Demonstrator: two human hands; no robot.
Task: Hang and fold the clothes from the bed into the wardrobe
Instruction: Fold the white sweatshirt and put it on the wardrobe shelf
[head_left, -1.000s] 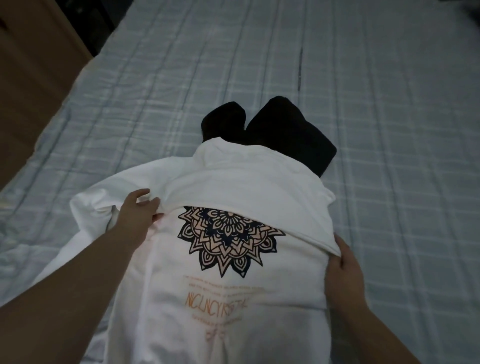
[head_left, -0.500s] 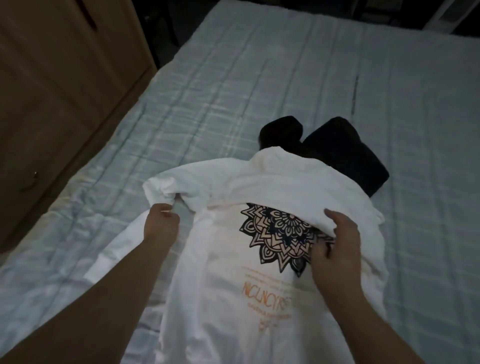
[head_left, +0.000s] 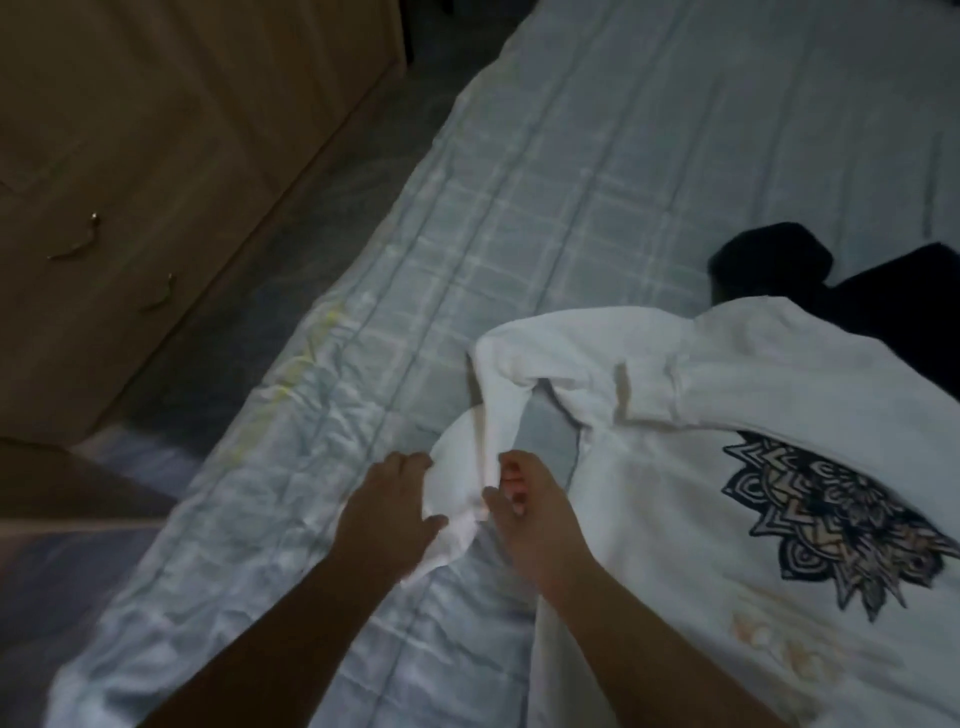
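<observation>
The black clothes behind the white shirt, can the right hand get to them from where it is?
Probably yes, with a long stretch. The right hand is pinching the sleeve of the white shirt, so it must let go first. The black clothes lie farther up the bed, partly under the shirt, with nothing else in the way.

— What differs from a moment ago?
— The right hand leaves the mandala print and joins the left hand at the white shirt's sleeve end; both now pinch it.
— And the view?
— It swings left.
</observation>
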